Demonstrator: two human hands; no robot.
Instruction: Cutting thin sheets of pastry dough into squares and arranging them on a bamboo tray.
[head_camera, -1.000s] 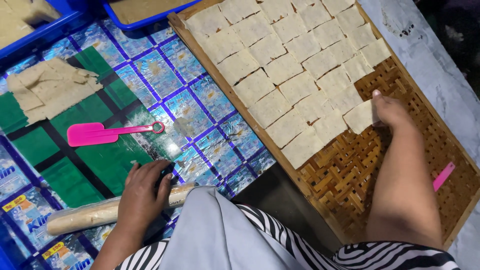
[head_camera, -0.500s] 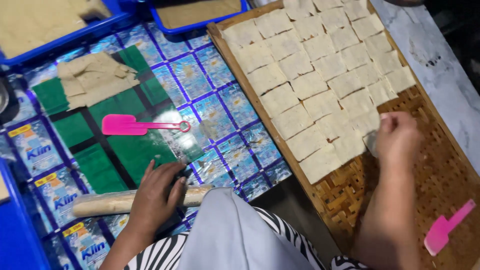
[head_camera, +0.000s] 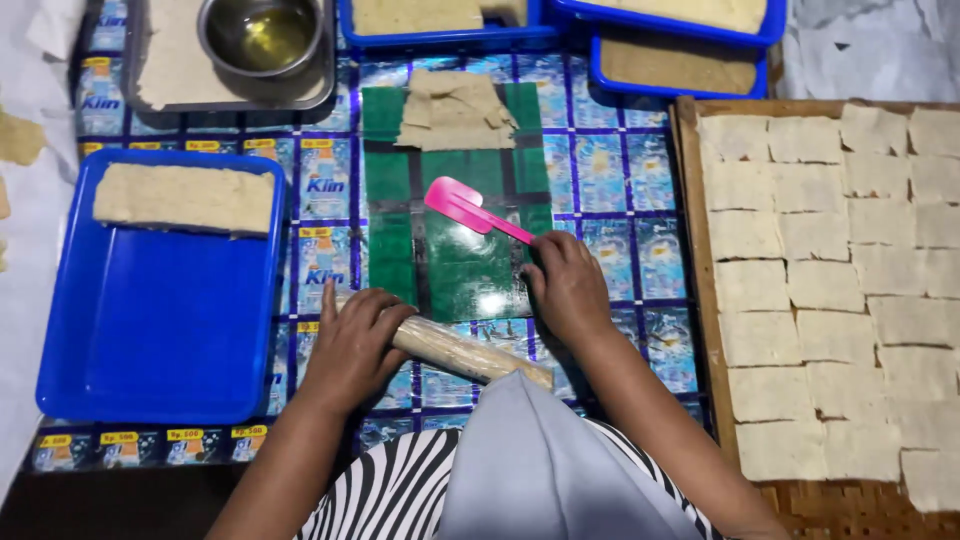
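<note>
My left hand (head_camera: 357, 338) rests over the left end of a pale wooden rolling pin (head_camera: 462, 352) that lies across the patterned plastic mat (head_camera: 620, 170). My right hand (head_camera: 567, 285) grips the handle end of a pink spatula (head_camera: 462, 205), whose blade lies on a green plastic sheet (head_camera: 455, 255). A stack of thin beige dough pieces (head_camera: 452, 110) sits at the far end of the green sheet. On the right, a woven bamboo tray (head_camera: 693, 210) is covered with rows of flat pale dough squares (head_camera: 820, 280).
A blue tray (head_camera: 150, 330) at left holds a beige dough slab (head_camera: 185, 197). A metal bowl of yellow oil (head_camera: 262, 32) sits in a metal tray at top left. More blue trays (head_camera: 680, 62) with dough line the top edge.
The view has swung left. My right hand left the bamboo tray and took hold of the pink spatula. My left hand stayed on the rolling pin.
</note>
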